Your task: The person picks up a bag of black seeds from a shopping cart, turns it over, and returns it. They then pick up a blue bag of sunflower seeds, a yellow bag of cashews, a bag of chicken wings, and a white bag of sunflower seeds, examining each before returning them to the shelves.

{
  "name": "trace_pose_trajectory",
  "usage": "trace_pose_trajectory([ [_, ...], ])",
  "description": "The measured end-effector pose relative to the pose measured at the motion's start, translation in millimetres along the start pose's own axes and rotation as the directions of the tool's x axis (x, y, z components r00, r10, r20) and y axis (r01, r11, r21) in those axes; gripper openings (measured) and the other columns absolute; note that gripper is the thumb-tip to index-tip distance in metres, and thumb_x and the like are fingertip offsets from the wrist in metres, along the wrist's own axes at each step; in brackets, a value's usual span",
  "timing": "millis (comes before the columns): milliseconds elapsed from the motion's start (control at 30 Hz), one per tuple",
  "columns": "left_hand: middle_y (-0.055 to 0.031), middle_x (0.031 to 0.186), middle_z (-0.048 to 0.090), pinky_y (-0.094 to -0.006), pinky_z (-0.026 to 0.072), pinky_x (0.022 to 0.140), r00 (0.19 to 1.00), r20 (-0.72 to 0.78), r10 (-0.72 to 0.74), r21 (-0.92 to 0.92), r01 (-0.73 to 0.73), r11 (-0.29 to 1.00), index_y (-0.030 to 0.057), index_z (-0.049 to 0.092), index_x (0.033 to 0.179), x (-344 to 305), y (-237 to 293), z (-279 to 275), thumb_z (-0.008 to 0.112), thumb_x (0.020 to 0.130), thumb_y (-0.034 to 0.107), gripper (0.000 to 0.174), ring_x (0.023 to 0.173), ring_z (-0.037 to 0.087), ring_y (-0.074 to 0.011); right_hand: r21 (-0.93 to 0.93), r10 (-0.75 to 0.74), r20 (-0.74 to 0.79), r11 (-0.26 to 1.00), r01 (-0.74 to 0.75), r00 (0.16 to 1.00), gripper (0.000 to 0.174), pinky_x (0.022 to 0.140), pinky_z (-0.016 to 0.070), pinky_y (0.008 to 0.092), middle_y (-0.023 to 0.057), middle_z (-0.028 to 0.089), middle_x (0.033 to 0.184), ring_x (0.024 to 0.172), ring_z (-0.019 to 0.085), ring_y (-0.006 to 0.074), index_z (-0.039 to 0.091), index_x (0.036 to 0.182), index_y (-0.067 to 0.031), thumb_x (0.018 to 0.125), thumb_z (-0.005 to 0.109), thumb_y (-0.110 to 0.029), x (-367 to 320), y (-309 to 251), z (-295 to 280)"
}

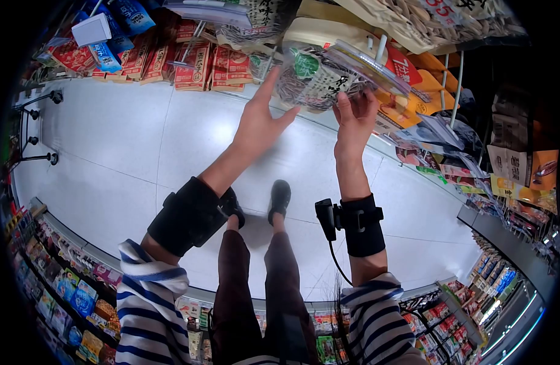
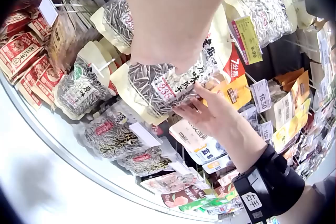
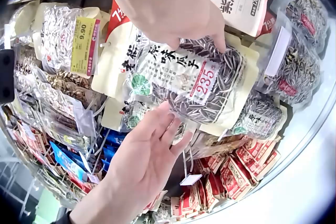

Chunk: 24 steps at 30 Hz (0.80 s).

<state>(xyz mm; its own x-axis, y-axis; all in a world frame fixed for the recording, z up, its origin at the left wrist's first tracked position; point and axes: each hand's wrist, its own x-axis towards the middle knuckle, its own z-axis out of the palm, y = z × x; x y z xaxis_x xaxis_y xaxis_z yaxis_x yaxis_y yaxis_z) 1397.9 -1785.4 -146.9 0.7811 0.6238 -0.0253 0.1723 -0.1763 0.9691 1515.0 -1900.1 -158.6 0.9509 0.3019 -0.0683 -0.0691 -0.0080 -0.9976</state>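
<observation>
A clear-fronted bag of sunflower seeds (image 1: 319, 79), with a cream border and a "235" label, is between my two hands at the rack. My right hand (image 1: 356, 125) grips its right side, the thumb over the front and the other fingers bent at the edge. On the opposite side is my left hand (image 1: 259, 121), index finger straight along the bag and thumb spread apart. In the right wrist view, the left hand's fingertips (image 3: 166, 108) are right at the bag's edge. Part of the bag is hidden behind my left hand in the left wrist view.
More seed bags (image 2: 113, 134) hang on hooks around this one. Red packets (image 1: 195, 67) stand to the left, and orange pouches (image 1: 399, 106) hang at right. Price tags (image 2: 245, 40) stick out in front. Another stocked shelf (image 1: 67, 292) is behind me, across the pale floor (image 1: 128, 134).
</observation>
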Motion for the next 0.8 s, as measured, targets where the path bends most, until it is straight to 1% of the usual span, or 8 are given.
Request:
trace_pose_trajectory([
  [100, -0.0125, 0.129, 0.033, -0.0344, 0.0301, 0.095, 1.000, 0.005, -0.008, -0.002, 0.008, 1.000, 0.0076, 0.022, 0.130, -1.6, 0.3, -0.5, 0.063, 0.073, 0.009, 0.071, 0.119, 0.033, -0.0210, 0.001, -0.002, 0.000, 1.000, 0.002, 1.000, 0.049, 0.077, 0.0448, 0.0305, 0.0046, 0.047, 0.102, 0.091, 0.048, 0.0129, 0.034, 0.117, -0.0065, 0.076, 0.060, -0.009, -1.8, -0.8, 0.0],
  [200, -0.0120, 0.129, 0.033, -0.0351, 0.0293, 0.095, 1.000, 0.004, -0.009, -0.012, 0.009, 1.000, 0.0081, 0.022, 0.130, -2.8, -0.4, -1.0, 0.063, 0.073, 0.009, 0.071, 0.119, 0.033, -0.0213, 0.050, 0.017, 0.025, 0.999, -0.018, 1.000, 0.049, 0.080, 0.0435, 0.0312, 0.0060, 0.046, 0.109, 0.095, 0.047, 0.0134, 0.032, 0.122, -0.0069, 0.079, 0.056, -0.011, -6.6, -7.5, 0.0],
  [300, -0.0187, 0.126, 0.035, -0.0301, 0.0299, 0.095, 1.000, -0.003, 0.011, 0.014, -0.011, 1.000, 0.0020, 0.024, 0.128, -3.2, 0.6, -4.6, 0.063, 0.071, 0.018, 0.070, 0.117, 0.035, -0.0280, 0.130, 0.087, 0.001, 0.988, -0.086, 0.996, 0.047, 0.084, 0.0418, 0.0332, 0.0083, 0.044, 0.116, 0.103, 0.044, 0.0163, 0.030, 0.125, -0.0071, 0.084, 0.049, -0.015, -19.6, -25.9, -0.1],
  [400, -0.0181, 0.125, 0.036, -0.0322, 0.0309, 0.094, 0.997, -0.028, -0.074, 0.021, 0.075, 0.997, 0.0033, 0.025, 0.128, -6.9, 8.1, -11.4, 0.062, 0.073, 0.019, 0.068, 0.115, 0.037, -0.0278, 0.114, 0.083, -0.012, 0.990, -0.081, 0.996, 0.043, 0.087, 0.0400, 0.0363, 0.0105, 0.041, 0.119, 0.109, 0.041, 0.0203, 0.030, 0.126, -0.0074, 0.086, 0.044, -0.019, -29.0, -31.6, -9.1],
  [500, -0.0090, 0.130, 0.033, -0.0322, 0.0298, 0.095, 0.976, -0.042, -0.213, -0.072, 0.210, 0.975, 0.0103, 0.025, 0.130, -14.7, 16.0, -20.8, 0.059, 0.077, 0.013, 0.063, 0.120, 0.032, -0.0192, 0.254, 0.165, -0.029, 0.955, -0.153, 0.986, 0.038, 0.087, 0.0387, 0.0356, 0.0126, 0.040, 0.121, 0.112, 0.039, 0.0214, 0.033, 0.123, -0.0071, 0.088, 0.039, -0.020, -35.7, -36.0, -15.7],
  [600, -0.0080, 0.131, 0.032, -0.0315, 0.0286, 0.096, 0.971, -0.082, -0.224, -0.102, 0.215, 0.971, 0.0101, 0.026, 0.129, -23.5, 13.8, -27.5, 0.057, 0.077, 0.012, 0.061, 0.120, 0.030, -0.0184, 0.268, 0.185, -0.026, 0.948, -0.172, 0.982, 0.038, 0.088, 0.0387, 0.0386, 0.0133, 0.038, 0.123, 0.112, 0.039, 0.0232, 0.032, 0.123, -0.0074, 0.089, 0.036, -0.022, -40.0, -40.1, -16.0],
  [700, -0.0084, 0.131, 0.032, -0.0315, 0.0285, 0.096, 0.971, -0.077, -0.226, -0.121, 0.216, 0.969, 0.0091, 0.027, 0.129, -31.7, 12.1, -35.7, 0.057, 0.078, 0.010, 0.059, 0.120, 0.030, -0.0187, 0.311, 0.227, -0.016, 0.927, -0.211, 0.974, 0.041, 0.089, 0.0368, 0.0401, 0.0115, 0.039, 0.120, 0.111, 0.039, 0.0230, 0.032, 0.123, -0.0076, 0.087, 0.038, -0.025, -44.1, -42.3, -14.7],
  [800, -0.0090, 0.130, 0.033, -0.0317, 0.0291, 0.095, 0.960, -0.085, -0.268, -0.130, 0.256, 0.958, 0.0081, 0.028, 0.128, -40.7, 17.0, -44.1, 0.056, 0.077, 0.009, 0.058, 0.120, 0.031, -0.0193, 0.429, 0.364, -0.002, 0.841, -0.329, 0.931, 0.044, 0.090, 0.0347, 0.0412, 0.0090, 0.040, 0.116, 0.108, 0.038, 0.0221, 0.033, 0.123, -0.0089, 0.085, 0.039, -0.030, -48.7, -39.7, -14.9],
])
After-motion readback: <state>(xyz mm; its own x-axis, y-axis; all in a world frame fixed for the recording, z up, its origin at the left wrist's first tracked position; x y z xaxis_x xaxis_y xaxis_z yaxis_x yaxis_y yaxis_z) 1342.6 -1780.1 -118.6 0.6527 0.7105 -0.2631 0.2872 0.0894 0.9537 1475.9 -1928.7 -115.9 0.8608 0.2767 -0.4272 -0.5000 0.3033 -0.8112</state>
